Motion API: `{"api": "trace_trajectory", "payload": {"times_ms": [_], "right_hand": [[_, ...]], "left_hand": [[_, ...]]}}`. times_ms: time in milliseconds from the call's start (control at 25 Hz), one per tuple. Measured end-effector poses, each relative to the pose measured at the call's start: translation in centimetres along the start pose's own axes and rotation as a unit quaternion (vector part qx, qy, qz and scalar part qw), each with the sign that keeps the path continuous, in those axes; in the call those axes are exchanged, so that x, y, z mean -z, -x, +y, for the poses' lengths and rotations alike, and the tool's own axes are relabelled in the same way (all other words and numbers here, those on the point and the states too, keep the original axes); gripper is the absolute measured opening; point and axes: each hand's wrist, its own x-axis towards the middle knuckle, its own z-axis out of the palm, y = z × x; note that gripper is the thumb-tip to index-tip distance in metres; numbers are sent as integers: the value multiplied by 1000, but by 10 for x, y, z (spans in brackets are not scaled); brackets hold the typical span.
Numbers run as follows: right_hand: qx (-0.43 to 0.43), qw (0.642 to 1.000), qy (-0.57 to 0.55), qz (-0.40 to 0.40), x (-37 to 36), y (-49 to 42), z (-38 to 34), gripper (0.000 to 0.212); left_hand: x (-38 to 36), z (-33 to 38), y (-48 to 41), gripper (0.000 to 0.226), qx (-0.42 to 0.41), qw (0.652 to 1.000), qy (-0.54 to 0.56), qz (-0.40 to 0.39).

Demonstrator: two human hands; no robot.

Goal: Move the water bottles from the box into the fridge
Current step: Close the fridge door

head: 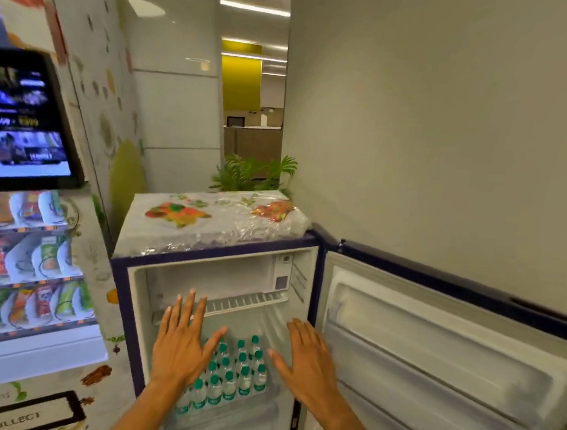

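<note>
A small fridge [127, 290] with a dark blue frame stands open in front of me. Several small water bottles [235, 374] with green caps stand in rows on a shelf inside it. My left hand [180, 342] is held flat in front of the fridge opening, fingers straight and spread, holding nothing. My right hand [307, 362] is spread the same way to the right of the bottles, also empty. Both hands hover in front of the shelf, and the left one hides a few bottles. No box is in view.
The fridge door [433, 362] is swung wide open to the right, against a plain wall. A vending machine [32, 280] with a screen [25, 120] stands close on the left. A plastic-wrapped cover [207, 222] lies on the fridge top, with a plant [251, 175] behind.
</note>
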Motion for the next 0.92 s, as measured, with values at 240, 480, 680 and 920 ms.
{"api": "trace_trajectory", "payload": {"times_ms": [240, 480, 680, 920], "right_hand": [[-22, 992, 7, 121, 123, 12, 31, 76], [-151, 962, 105, 203, 229, 50, 145, 70], [-255, 937, 176, 163, 267, 93, 220, 68], [-247, 948, 172, 100, 263, 105, 236, 74]], "left_hand": [[59, 17, -8, 98, -24, 999, 20, 26], [88, 34, -17, 107, -56, 997, 30, 37], [87, 56, -16, 112, -66, 996, 33, 44], [68, 67, -10, 113, -82, 995, 57, 29]]}}
